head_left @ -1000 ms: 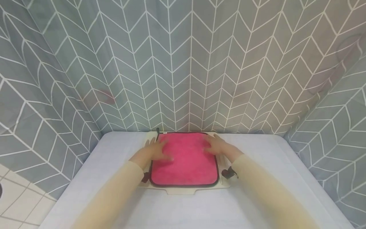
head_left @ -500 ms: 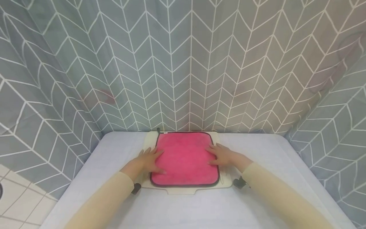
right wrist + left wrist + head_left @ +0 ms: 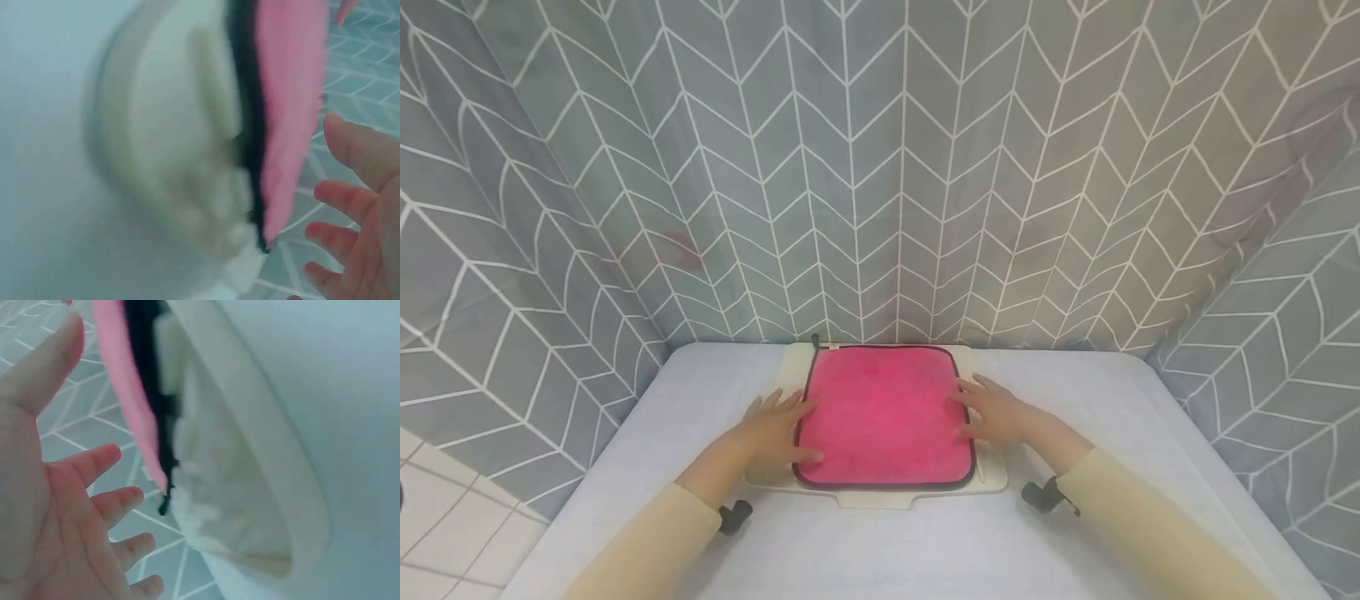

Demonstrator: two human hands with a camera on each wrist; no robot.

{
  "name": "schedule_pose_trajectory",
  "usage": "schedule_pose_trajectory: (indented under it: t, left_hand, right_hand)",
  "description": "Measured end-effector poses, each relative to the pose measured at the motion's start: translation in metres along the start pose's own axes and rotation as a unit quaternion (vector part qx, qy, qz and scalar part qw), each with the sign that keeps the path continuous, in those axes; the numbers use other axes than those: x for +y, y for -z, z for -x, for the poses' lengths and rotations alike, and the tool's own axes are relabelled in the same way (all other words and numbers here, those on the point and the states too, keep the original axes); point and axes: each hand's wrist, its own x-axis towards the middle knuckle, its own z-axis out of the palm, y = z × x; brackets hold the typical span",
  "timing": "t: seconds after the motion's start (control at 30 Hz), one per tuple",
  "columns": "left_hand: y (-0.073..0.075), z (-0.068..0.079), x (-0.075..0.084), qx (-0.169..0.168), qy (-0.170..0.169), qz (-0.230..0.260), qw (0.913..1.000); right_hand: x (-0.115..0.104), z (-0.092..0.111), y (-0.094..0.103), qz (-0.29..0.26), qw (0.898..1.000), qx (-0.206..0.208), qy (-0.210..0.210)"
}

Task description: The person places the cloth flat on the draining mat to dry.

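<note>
A pink cleaning cloth (image 3: 883, 417) with black edging lies spread flat over a cream tray (image 3: 874, 502). A small black loop and a white tag show at its far left corner. My left hand (image 3: 769, 433), fingers spread, hovers at the cloth's left edge; in the left wrist view the palm stands apart from the pink surface (image 3: 119, 375). On the other side my right hand (image 3: 1002, 414) hovers over the right edge, its fingers (image 3: 337, 199) spread and clear of the cloth. White lumpy shapes (image 3: 206, 481) show in the tray beneath the cloth's edge.
A white-covered table (image 3: 1075, 467) bears the tray near its far edge. Grey curtains (image 3: 880, 167) with white chevron lines hang behind and on both sides. Black wrist devices (image 3: 735, 517) sit at both sleeves. Tiled floor (image 3: 452, 525) shows at lower left.
Both hands have drawn apart and back toward the person, from over the cloth to its side edges. The cloth lies nearly as before, its right edge now more exposed.
</note>
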Motion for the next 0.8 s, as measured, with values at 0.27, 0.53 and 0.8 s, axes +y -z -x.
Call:
schedule_pose_trajectory:
  t: [0.27, 0.53, 0.8]
  left_hand:
    - [-0.009, 0.016, 0.012, 0.025, -0.045, 0.007, 0.9987]
    - [-0.019, 0.02, 0.013, 0.009, -0.022, 0.018, 0.9995]
    - [-0.015, 0.024, 0.014, -0.002, -0.007, 0.004, 1.0]
  right_hand:
    - [-0.026, 0.026, -0.01, -0.016, 0.999, 0.023, 0.046]
    - [-0.028, 0.034, -0.031, -0.014, 0.999, 0.005, 0.035]
    - [-0.023, 0.034, -0.034, -0.016, 1.0, 0.008, 0.021]
